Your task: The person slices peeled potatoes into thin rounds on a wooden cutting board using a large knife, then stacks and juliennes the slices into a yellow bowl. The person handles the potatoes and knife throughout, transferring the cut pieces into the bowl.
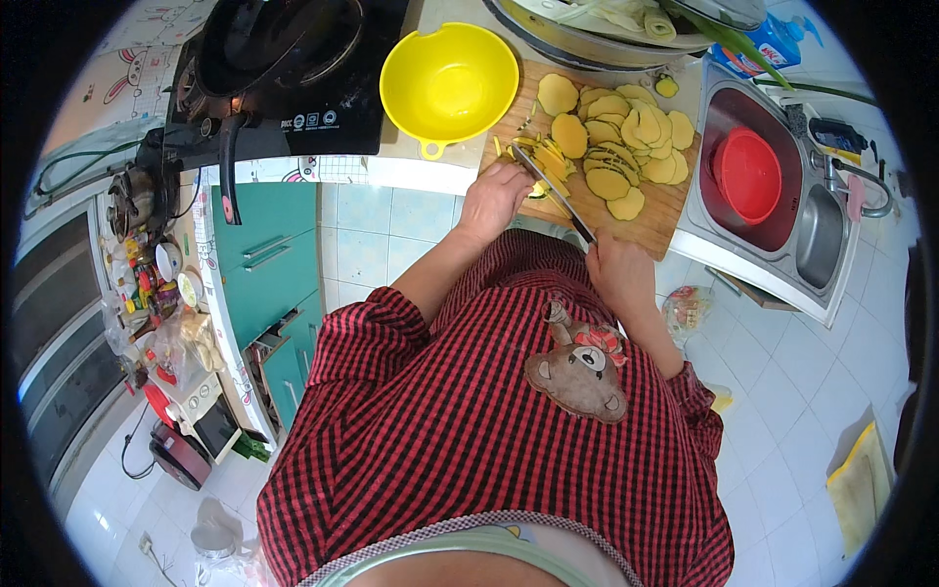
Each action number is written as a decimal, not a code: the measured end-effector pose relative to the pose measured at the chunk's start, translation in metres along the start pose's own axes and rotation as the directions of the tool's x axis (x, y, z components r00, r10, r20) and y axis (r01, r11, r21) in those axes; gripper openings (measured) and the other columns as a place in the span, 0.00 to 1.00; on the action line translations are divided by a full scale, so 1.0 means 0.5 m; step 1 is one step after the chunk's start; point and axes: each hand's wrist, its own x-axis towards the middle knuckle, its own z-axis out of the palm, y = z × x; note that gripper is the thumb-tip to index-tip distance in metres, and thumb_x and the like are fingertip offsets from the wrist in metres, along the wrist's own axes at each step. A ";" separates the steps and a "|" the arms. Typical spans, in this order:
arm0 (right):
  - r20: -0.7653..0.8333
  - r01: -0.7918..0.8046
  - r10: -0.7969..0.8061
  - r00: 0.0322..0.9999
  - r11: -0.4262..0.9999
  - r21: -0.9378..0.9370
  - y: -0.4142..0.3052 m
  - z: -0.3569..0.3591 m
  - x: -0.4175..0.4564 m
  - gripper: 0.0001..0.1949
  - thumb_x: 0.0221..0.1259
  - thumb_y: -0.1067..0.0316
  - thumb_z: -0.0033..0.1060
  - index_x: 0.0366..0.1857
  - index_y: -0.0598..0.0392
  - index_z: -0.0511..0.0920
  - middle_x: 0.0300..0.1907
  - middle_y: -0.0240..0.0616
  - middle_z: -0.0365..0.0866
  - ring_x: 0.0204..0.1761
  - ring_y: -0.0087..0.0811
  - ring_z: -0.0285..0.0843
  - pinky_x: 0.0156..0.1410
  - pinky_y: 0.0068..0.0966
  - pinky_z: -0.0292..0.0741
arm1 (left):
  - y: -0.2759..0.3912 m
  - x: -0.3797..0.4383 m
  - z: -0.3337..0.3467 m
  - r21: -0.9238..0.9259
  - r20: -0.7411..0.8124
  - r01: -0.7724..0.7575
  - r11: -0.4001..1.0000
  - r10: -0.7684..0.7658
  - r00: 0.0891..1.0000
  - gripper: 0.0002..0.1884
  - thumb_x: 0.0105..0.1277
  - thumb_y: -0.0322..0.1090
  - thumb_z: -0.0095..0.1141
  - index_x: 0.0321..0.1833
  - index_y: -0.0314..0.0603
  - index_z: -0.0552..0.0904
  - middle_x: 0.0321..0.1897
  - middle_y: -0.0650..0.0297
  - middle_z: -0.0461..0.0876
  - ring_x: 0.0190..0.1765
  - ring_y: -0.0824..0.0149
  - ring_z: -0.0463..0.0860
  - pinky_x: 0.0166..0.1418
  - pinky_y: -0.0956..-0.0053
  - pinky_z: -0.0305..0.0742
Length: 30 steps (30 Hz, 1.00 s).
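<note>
My right hand (620, 268) grips the handle of a kitchen knife (552, 183), its blade slanting up and left over the wooden cutting board (649, 227). With curled fingers, my left hand (497, 194) holds down squash pieces at the board's left edge, right against the blade. Cut yellow strips (552, 158) with dark green skin lie just beyond the blade. Many round yellow squash slices (605, 182) overlap across the middle and right of the board. A small end piece (666, 86) sits near the board's far right corner.
A yellow plastic bowl (449, 81) stands left of the board. Further left, a black frying pan (275, 44) sits on a cooktop, its handle (229, 169) jutting past the edge. A large pot (601, 37) stands behind the board. On the right, the sink holds a red basin (748, 176).
</note>
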 end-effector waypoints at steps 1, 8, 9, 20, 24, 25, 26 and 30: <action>0.006 -0.011 0.011 1.000 1.000 -0.013 -0.003 0.001 -0.001 0.08 0.64 0.63 0.57 0.35 0.57 0.77 0.21 0.52 0.82 0.24 0.55 0.82 0.33 0.50 0.79 | 0.000 0.000 0.000 -0.004 -0.002 0.001 1.000 -0.001 1.000 0.06 0.62 0.30 0.65 0.41 0.42 0.85 0.42 0.62 0.84 0.49 0.56 0.82 0.54 0.64 0.80; 0.081 -0.030 0.029 0.996 0.999 0.016 0.001 0.020 0.016 0.08 0.64 0.63 0.57 0.35 0.57 0.77 0.24 0.54 0.83 0.27 0.54 0.84 0.34 0.51 0.80 | 0.004 0.003 -0.001 -0.035 -0.031 0.011 0.999 -0.012 0.999 0.05 0.61 0.28 0.67 0.39 0.42 0.85 0.40 0.59 0.85 0.46 0.53 0.83 0.50 0.62 0.81; 0.083 -0.023 0.022 0.996 1.000 0.013 0.001 0.020 0.017 0.08 0.64 0.63 0.57 0.36 0.57 0.77 0.24 0.54 0.83 0.27 0.54 0.84 0.34 0.52 0.79 | 0.003 0.002 -0.001 -0.035 -0.028 0.016 0.999 -0.017 0.999 0.05 0.61 0.28 0.67 0.39 0.42 0.85 0.40 0.59 0.85 0.46 0.53 0.83 0.49 0.62 0.81; -0.034 0.058 -0.056 0.998 0.997 0.054 0.045 0.073 0.002 0.09 0.67 0.62 0.57 0.34 0.56 0.76 0.19 0.50 0.81 0.23 0.53 0.82 0.30 0.50 0.79 | -0.004 0.000 -0.005 -0.066 -0.022 0.189 0.980 -0.190 0.981 0.14 0.58 0.34 0.71 0.44 0.40 0.82 0.42 0.55 0.82 0.51 0.50 0.81 0.57 0.60 0.77; -0.057 0.062 -0.058 0.997 0.996 0.067 0.041 0.069 0.004 0.09 0.67 0.62 0.57 0.33 0.57 0.75 0.19 0.50 0.81 0.22 0.53 0.82 0.29 0.49 0.78 | 0.002 0.007 -0.020 -0.021 -0.044 0.126 0.992 -0.127 0.991 0.15 0.57 0.35 0.72 0.45 0.40 0.83 0.43 0.55 0.82 0.51 0.50 0.80 0.57 0.60 0.76; -0.053 0.059 -0.056 0.997 0.996 0.068 0.040 0.068 0.005 0.09 0.67 0.62 0.57 0.33 0.57 0.75 0.19 0.50 0.81 0.22 0.53 0.82 0.29 0.49 0.78 | 0.007 0.008 -0.023 0.008 -0.082 0.092 0.996 -0.091 0.992 0.15 0.57 0.35 0.72 0.45 0.40 0.83 0.43 0.55 0.82 0.51 0.50 0.80 0.57 0.60 0.76; -0.044 0.060 -0.057 0.997 0.996 0.061 0.038 0.064 0.006 0.09 0.67 0.62 0.56 0.33 0.57 0.75 0.19 0.50 0.81 0.22 0.53 0.82 0.29 0.49 0.78 | 0.009 0.007 -0.023 0.016 -0.081 0.103 0.995 -0.101 0.992 0.14 0.58 0.34 0.71 0.45 0.41 0.83 0.43 0.55 0.82 0.52 0.50 0.80 0.57 0.60 0.76; -0.007 0.058 -0.057 0.998 0.998 0.035 0.033 0.052 0.010 0.09 0.66 0.63 0.56 0.33 0.57 0.75 0.19 0.51 0.81 0.23 0.53 0.82 0.29 0.49 0.78 | 0.006 0.003 -0.011 -0.032 -0.015 0.125 0.992 -0.125 0.992 0.12 0.59 0.32 0.69 0.44 0.41 0.84 0.45 0.55 0.83 0.53 0.51 0.81 0.57 0.61 0.77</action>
